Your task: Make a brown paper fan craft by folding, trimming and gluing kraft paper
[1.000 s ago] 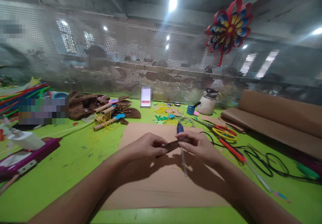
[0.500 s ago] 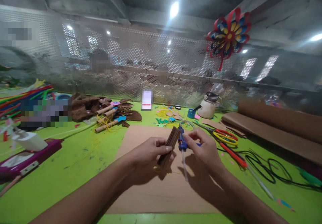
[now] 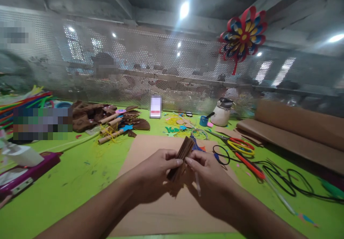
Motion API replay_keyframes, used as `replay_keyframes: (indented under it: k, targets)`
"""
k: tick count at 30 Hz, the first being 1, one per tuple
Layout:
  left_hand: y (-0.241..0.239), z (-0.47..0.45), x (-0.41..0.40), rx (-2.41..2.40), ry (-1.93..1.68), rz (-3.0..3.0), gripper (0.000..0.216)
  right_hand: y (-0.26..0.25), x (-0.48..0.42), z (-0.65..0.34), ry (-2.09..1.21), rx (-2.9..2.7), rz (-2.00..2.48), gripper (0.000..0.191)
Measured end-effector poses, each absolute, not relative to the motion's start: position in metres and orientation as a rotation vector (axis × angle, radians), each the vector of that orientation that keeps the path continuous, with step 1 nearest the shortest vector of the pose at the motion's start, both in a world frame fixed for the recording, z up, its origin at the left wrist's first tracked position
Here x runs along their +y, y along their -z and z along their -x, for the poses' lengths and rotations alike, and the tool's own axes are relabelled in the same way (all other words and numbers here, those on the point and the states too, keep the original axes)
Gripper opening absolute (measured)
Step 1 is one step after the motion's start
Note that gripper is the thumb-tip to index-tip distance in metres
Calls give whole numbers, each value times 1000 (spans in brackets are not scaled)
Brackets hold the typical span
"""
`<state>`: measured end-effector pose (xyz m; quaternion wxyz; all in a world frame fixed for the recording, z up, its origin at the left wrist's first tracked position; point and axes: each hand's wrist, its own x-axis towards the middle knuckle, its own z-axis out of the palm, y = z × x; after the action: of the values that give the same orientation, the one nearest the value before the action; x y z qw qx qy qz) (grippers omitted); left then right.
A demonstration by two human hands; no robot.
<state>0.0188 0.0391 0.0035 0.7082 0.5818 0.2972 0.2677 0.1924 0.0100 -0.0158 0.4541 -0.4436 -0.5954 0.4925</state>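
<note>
Over the brown cardboard sheet, a pleated strip of dark brown paper is held tilted, its top leaning right. My left hand is closed around its left side, thumb on the front. From the right, my right hand pinches the strip's edge between thumb and fingers. A blue glue gun lies on the sheet just behind my right hand, which hides most of it. Its clear glue stick shows below my fingers.
Scissors, a red-handled tool and a black cord lie to the right. Rolled brown paper is beyond. A white jug stands behind. Cardboard tubes lie left, with a purple power strip nearer.
My right hand has let go of the glue gun, now lying on the sheet, and moved left to pinch the pleated paper. My left hand keeps its hold.
</note>
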Motion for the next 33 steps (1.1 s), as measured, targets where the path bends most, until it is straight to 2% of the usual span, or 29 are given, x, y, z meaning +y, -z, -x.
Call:
replay_keyframes:
  k: [10, 19, 25, 33]
  targets:
    - [-4, -22, 39, 644, -596, -1264, 29, 6, -7, -180, -1633, -1040, 895, 8]
    - [0, -27, 29, 590, -548, -1166, 23, 20, 1, -181, -1649, -1088, 754, 4]
    - [-7, -29, 20, 618, -629, -1287, 13, 14, 19, -198, -1268, -1253, 1054, 18]
    - [-11, -27, 15, 806, -679, -1406, 18, 4, 22, -216, -546, -1516, 1397, 31]
